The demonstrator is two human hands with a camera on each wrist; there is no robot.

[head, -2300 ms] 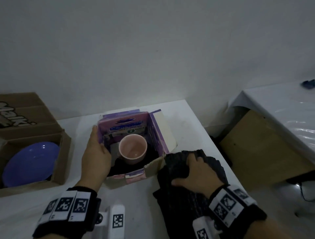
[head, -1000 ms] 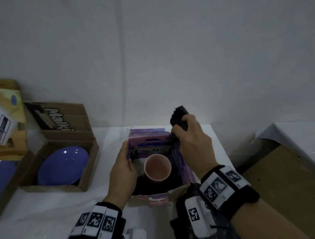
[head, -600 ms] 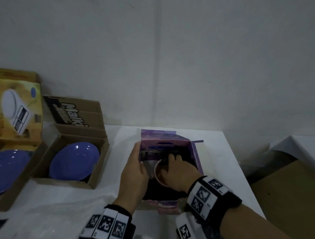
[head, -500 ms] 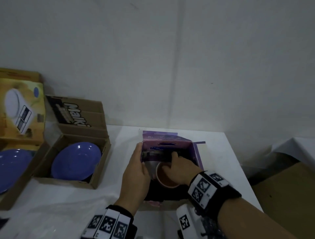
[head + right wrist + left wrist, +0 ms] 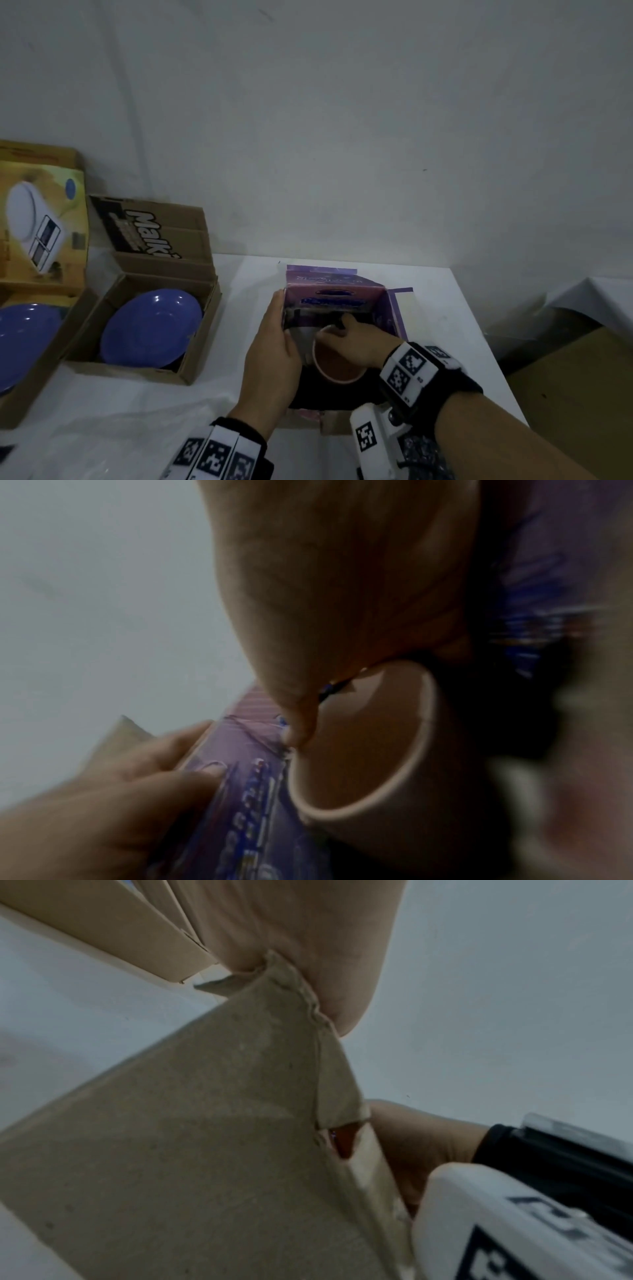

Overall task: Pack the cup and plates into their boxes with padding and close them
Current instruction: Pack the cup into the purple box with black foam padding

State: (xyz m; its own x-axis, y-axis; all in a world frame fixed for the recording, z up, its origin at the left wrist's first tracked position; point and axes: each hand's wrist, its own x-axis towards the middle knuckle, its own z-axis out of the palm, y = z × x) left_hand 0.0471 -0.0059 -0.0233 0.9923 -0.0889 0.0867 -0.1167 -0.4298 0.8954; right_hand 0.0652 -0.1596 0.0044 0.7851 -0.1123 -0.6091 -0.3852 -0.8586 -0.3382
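A pink cup [image 5: 339,371] stands upright in the open purple box [image 5: 337,294], on black padding [image 5: 308,394]. My left hand [image 5: 274,346] pinches the box's left wall, thumb inside and fingers outside. My right hand [image 5: 356,342] reaches over the cup. Its thumb lies at the rim, and its fingers stretch into the dark padding behind the cup, where the fingertips are hidden. The right wrist view shows the cup [image 5: 369,750] under my palm and the left hand's fingers [image 5: 171,767] on the purple wall [image 5: 246,777]. Two blue plates [image 5: 150,329] [image 5: 24,342] lie in open boxes on the left.
The nearer plate's brown carton [image 5: 198,346] has its lid up against the wall. The far-left box [image 5: 37,233] shows a kitchen scale picture. More black padding [image 5: 421,455] lies under my right forearm. The white table's right edge [image 5: 486,342] drops off beside a lower brown surface.
My right hand carried black padding from the table up over the box and down inside, and has since pushed deeper behind the cup. My left hand has stayed on the box wall.
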